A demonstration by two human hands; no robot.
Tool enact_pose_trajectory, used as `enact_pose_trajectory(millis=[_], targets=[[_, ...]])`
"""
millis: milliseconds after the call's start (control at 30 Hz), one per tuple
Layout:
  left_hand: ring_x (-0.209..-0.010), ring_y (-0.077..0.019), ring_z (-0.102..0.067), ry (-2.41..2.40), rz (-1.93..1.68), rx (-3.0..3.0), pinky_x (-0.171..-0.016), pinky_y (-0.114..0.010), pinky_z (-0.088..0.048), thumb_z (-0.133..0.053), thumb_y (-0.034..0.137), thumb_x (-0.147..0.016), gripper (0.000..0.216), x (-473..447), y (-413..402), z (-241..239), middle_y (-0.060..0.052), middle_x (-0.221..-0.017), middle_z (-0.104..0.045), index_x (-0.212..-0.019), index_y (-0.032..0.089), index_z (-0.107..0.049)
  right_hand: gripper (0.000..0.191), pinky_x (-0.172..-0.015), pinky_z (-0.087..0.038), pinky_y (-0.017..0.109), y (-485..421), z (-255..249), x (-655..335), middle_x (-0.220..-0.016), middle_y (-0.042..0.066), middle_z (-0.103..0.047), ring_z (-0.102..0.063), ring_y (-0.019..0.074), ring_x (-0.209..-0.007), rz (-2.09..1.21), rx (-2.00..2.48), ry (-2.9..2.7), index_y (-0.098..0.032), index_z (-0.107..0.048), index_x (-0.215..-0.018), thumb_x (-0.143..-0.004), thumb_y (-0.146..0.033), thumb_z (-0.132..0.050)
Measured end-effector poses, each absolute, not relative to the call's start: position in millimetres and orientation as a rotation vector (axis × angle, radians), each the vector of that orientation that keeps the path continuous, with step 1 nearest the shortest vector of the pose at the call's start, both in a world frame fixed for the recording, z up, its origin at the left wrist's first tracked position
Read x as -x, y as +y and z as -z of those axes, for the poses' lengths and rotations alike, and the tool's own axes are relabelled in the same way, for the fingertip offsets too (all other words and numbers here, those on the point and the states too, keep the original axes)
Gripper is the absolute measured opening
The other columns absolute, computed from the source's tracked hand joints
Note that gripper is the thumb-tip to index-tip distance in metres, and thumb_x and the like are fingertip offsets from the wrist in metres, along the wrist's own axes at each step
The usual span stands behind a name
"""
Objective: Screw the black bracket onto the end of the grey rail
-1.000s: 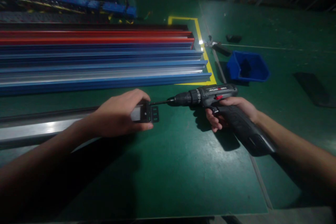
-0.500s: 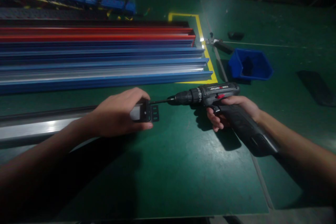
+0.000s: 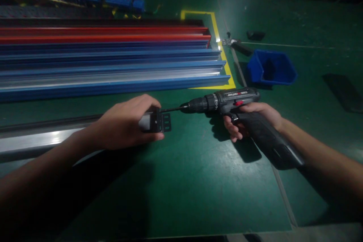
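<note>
Bracket [image 3: 159,123]: on the right end of the rail [image 3: 36,138], well in from the near edge of the table [image 3: 204,181].
Left hand [image 3: 124,124]: clamped around bracket and rail end; honestly pretty close to the bit [image 3: 172,109], could get nicked after a slip.
Bit: at the bracket's far corner, touching or nearly, can't tell which. Might skate off from a crooked angle or weak push.
Rail: running out of view leftward; could creep that way under pressure, with just one hand bracing.
Drill [image 3: 234,96]: pointing left; could drift off-line from wrist sag.
Right hand [image 3: 265,114]: wrapped around the drill; could wrench the bracket askew with too hard a squeeze.
Bin [image 3: 256,69]: toward the table's far edge, well apart, no worry.
</note>
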State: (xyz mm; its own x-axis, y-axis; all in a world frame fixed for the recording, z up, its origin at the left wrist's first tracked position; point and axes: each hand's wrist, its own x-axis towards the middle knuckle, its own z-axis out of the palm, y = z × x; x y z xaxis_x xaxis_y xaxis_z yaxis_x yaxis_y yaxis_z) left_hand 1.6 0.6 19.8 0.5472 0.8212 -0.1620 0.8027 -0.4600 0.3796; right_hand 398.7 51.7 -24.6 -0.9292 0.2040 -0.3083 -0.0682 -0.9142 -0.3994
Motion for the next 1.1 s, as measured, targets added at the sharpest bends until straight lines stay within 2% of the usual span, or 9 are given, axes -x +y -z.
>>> enact_pose_trajectory(millis=[533, 1100], targets=[[-0.099, -0.0284, -0.064, 1.327, -0.119, -2.347, -0.079, -0.038, -0.049, -0.071, 0.060, -0.080, 0.058, -1.4, -0.1, -18.6, -0.012, -0.117, -0.066, -0.120, 0.019, -0.059, 0.044, -0.098, -0.056, 0.040, 52.2, 26.2, -400.6, -0.101, 0.013, -0.072, -0.074, 0.0232, -0.094, -2.877, 0.533, -0.639, -0.005, -0.066, -0.118, -0.094, -0.042, -0.060], [-0.100, -0.0275, -0.063, 1.305, -0.110, -2.384, -0.081, -0.038, -0.049, -0.067, 0.064, -0.084, 0.061, -0.1, 0.2, -17.0, -0.011, -0.117, -0.064, -0.123, 0.019, -0.054, 0.043, -0.098, -0.056, 0.040, 52.3, 25.5, -398.7, -0.099, 0.014, -0.072, -0.073, 0.0236, -0.094, -2.879, 0.547, -0.609, -0.004, -0.065, -0.117, -0.093, -0.039, -0.061]])
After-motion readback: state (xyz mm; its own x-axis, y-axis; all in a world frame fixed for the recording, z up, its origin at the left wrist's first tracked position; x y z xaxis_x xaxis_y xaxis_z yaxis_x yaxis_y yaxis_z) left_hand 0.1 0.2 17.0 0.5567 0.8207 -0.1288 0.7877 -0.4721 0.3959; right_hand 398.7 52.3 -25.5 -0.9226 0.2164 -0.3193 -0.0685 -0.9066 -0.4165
